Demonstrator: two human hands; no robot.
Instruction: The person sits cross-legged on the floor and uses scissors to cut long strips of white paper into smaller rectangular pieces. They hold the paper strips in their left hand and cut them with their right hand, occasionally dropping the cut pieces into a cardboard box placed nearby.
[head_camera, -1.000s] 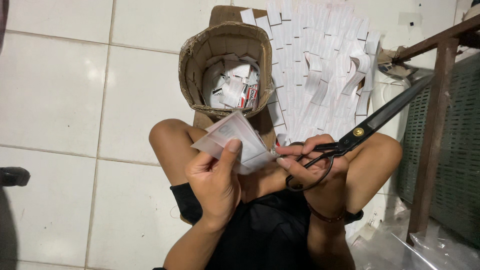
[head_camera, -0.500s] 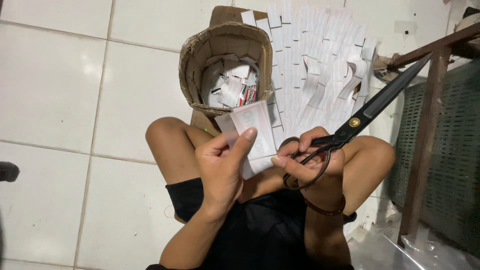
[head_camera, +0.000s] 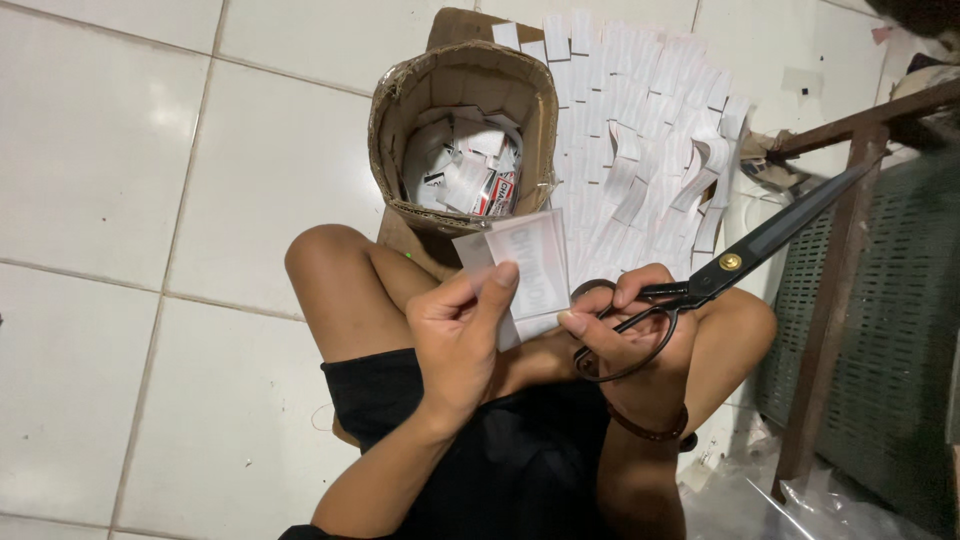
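Viewpoint: looking down at a person seated cross-legged on a white tiled floor (head_camera: 150, 180), both bare hands raised over the lap.
Left hand (head_camera: 455, 340): grip closed around a small clear plastic packet (head_camera: 520, 270), thumb on its near face and fingers behind it; the packet stands nearly upright, just near of the box.
Right hand (head_camera: 625, 335): grip closed through the loop handles of large black scissors (head_camera: 735, 255); the blades lie together and point far and to the right, toward a rusty metal frame (head_camera: 840, 260).
Hands: close together, the packet's right edge just beside the right fingertips.
Cardboard box (head_camera: 395, 120): open-topped, worn, on the floor beyond the knees, holding a loose heap of small packets (head_camera: 465, 175).
Strips (head_camera: 640, 130): many white cut strips laid overlapping in rows on the floor, right of the box.
Wrist: a dark band (head_camera: 650, 430) on the right wrist.
Clothing: black shorts.
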